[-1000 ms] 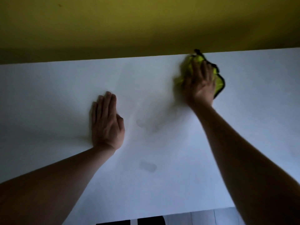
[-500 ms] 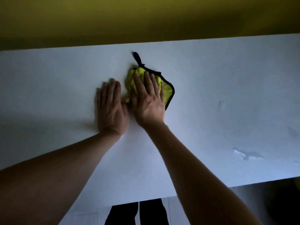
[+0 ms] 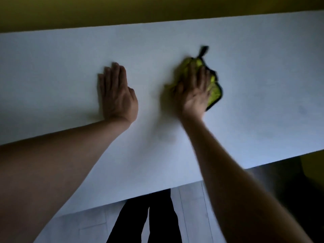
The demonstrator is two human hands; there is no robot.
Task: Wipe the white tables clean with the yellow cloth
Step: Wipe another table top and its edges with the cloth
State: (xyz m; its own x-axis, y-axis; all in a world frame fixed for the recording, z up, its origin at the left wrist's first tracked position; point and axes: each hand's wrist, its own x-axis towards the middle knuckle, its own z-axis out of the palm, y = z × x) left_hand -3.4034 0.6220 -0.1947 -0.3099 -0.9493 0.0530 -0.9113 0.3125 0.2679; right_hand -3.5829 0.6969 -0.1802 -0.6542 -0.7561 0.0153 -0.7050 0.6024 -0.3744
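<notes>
A white table (image 3: 254,71) fills most of the head view. My right hand (image 3: 193,92) presses flat with straight fingers on the yellow cloth (image 3: 214,92), which has a black border and a black loop at its far corner. The cloth lies right of the table's middle and is blurred by motion. My left hand (image 3: 116,95) rests flat on the bare tabletop, fingers together, about a hand's width left of the cloth.
A yellow-green wall (image 3: 157,9) runs along the table's far edge. Below the near edge I see pale floor (image 3: 191,207) and my dark trouser legs (image 3: 149,221). A dark area with something yellow (image 3: 312,169) sits at the lower right.
My right hand slid the cloth left until it was next to my left hand, then back to the right. The left hand stayed planted on the table.
</notes>
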